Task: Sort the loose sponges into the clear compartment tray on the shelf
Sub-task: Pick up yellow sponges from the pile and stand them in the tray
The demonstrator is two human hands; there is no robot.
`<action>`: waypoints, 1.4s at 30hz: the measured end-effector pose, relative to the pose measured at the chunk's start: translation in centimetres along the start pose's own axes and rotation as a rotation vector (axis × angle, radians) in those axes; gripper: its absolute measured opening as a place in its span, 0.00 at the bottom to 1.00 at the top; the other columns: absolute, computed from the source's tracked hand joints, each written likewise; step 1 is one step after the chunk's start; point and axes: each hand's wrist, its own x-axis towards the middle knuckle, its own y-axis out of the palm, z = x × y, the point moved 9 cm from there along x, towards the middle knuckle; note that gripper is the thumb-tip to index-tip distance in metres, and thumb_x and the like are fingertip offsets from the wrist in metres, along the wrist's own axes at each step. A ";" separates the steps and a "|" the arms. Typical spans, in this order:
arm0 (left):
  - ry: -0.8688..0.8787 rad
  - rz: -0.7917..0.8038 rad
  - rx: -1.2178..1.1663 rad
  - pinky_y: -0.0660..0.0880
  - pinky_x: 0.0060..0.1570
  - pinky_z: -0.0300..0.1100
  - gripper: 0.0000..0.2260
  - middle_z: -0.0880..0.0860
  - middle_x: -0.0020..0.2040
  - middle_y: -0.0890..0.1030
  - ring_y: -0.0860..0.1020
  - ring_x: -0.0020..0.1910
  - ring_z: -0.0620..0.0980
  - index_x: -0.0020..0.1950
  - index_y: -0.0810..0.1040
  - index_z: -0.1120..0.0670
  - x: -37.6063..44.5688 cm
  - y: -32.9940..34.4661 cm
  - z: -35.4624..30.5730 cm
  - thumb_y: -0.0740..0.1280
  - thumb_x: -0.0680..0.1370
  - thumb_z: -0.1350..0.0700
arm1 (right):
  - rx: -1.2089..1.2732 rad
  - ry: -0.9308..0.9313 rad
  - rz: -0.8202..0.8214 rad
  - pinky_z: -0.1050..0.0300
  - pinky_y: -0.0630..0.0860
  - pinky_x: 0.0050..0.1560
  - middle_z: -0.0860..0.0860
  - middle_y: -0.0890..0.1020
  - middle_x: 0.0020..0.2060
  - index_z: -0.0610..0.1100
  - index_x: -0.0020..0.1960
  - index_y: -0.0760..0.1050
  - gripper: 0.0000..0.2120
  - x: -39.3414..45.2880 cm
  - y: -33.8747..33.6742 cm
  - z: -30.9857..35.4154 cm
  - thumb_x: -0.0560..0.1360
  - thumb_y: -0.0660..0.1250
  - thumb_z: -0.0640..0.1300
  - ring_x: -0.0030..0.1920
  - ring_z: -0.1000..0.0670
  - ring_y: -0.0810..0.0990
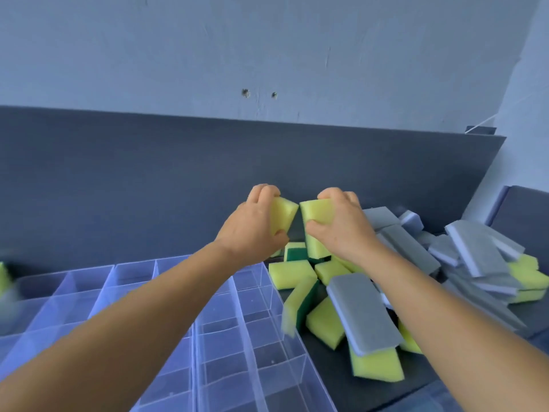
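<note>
Your left grip (252,221) is curled round a yellow sponge (282,215), fingers over its far edge and thumb under its near corner, holding it raised in front of the dark back panel (148,173). Your right grip (341,224) clasps a second yellow sponge (316,212) the same way, thumb pressed on its near face and fingers wrapped over the top. The two sponges sit side by side, their near corners almost meeting between your hands.

Both held sponges are rectangular foam blocks, bright yellow, with soft squared edges. Below and to the right of your hands lies the loose pile (386,292) on the dark shelf (335,391): more yellow blocks, several showing a dark green scouring layer (297,254) on one face, mixed with grey sponges (365,313) backed in pale blue-white foam. They lie jumbled, some flat, some tilted against each other.

The clear compartment tray (237,337) stands on the shelf to the left of the pile, under your left forearm, its thin transparent walls dividing it into many small rectangular cells. At the far left edge a blurred patch of yellow-green (3,278) shows beside the tray.
</note>
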 end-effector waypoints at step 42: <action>-0.341 0.015 0.142 0.74 0.54 0.46 0.16 0.50 0.56 0.75 0.75 0.53 0.52 0.65 0.75 0.49 -29.9 -27.8 30.9 0.67 0.76 0.54 | 0.212 -0.379 0.313 0.61 0.66 0.46 0.54 0.73 0.50 0.51 0.58 0.77 0.14 -18.5 20.8 39.0 0.72 0.69 0.44 0.49 0.52 0.73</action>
